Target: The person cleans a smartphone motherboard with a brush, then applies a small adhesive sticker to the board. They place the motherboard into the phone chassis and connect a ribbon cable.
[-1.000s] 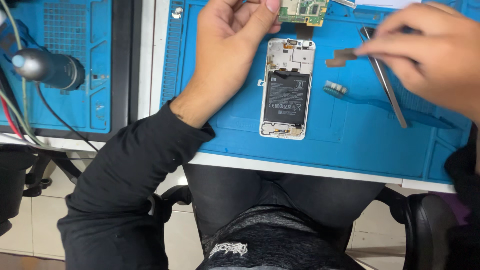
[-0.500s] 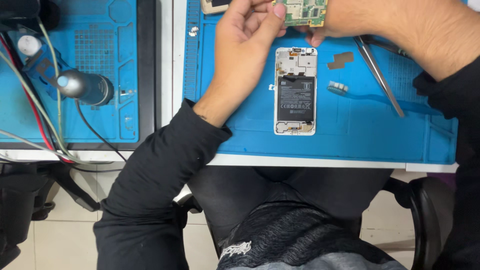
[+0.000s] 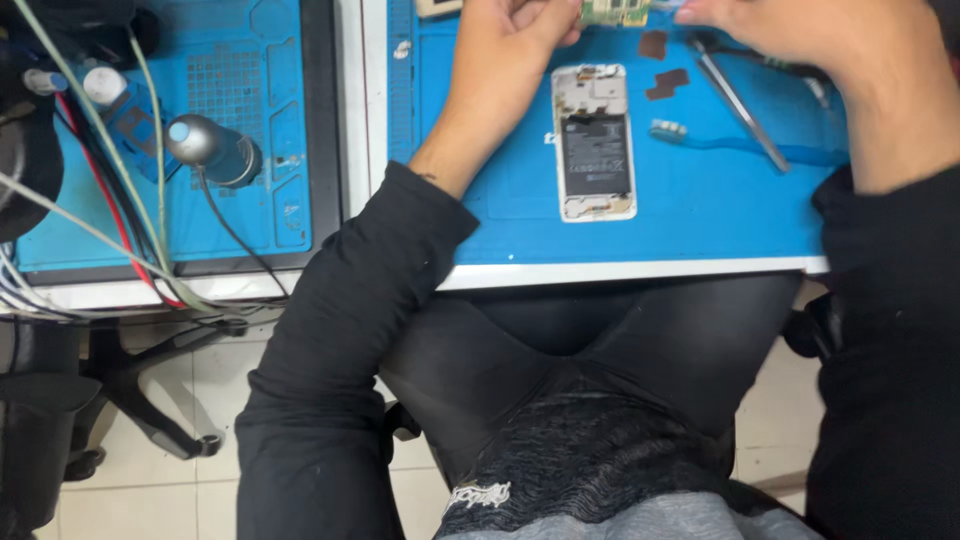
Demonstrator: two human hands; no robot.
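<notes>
An opened white phone (image 3: pixel 594 142) lies face down on the blue work mat (image 3: pixel 700 210), its dark battery showing. Above it, at the frame's top edge, my left hand (image 3: pixel 510 45) pinches the left end of a small green circuit board (image 3: pixel 612 11). My right hand (image 3: pixel 800 45) reaches to the board's right end; its fingertips are blurred and partly cut off. Two small brown patches (image 3: pixel 662 82) and a small metal part (image 3: pixel 668 128) lie on the mat right of the phone.
Metal tweezers (image 3: pixel 738 100) lie slanted on the mat at the right. A second blue mat (image 3: pixel 250 120) at the left carries a grey cylindrical tool (image 3: pixel 212 150) with a black cord and several cables. The white table edge (image 3: pixel 640 272) runs above my lap.
The view has shifted, so the bench now sits further right and higher in frame. Both hands have risen to the top edge, and the right hand has come in to the board.
</notes>
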